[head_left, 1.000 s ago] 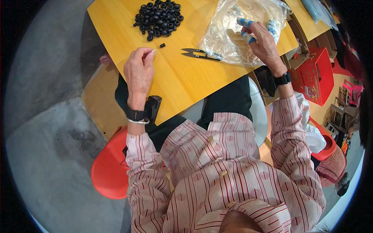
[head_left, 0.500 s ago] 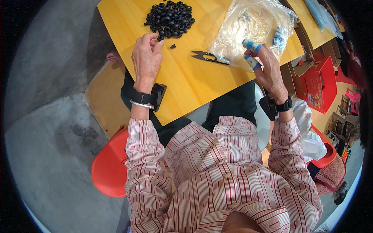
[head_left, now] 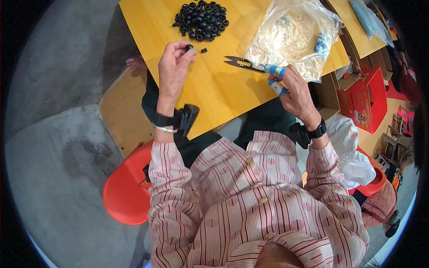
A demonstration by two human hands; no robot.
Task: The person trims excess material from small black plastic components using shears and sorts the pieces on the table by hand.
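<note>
My left hand (head_left: 174, 67) pinches a small black ring-shaped piece (head_left: 189, 47) between thumb and fingers, over the table's left side. Just right of it lies a tiny loose black bit (head_left: 204, 50). Beyond is a heap of small black round parts (head_left: 202, 20), many with a hole. My right hand (head_left: 297, 94), with blue-and-white tape on thumb and index finger, is at the handle end of black thread snips (head_left: 243, 64). Its thumb and index finger stand apart. The index fingertip overlaps the handle end; whether it touches, I cannot tell.
A clear plastic bag (head_left: 286, 40) lies on the yellow table (head_left: 214, 96) behind the snips, a blue-and-white roll (head_left: 321, 42) on it. Right of the table stand cardboard boxes and a red box (head_left: 366, 100). A red stool (head_left: 127, 192) is at my left.
My left hand has taken up a black ring-shaped piece and drawn it slightly away from the heap. My right hand has moved left and down from the plastic bag to the snips' handle.
</note>
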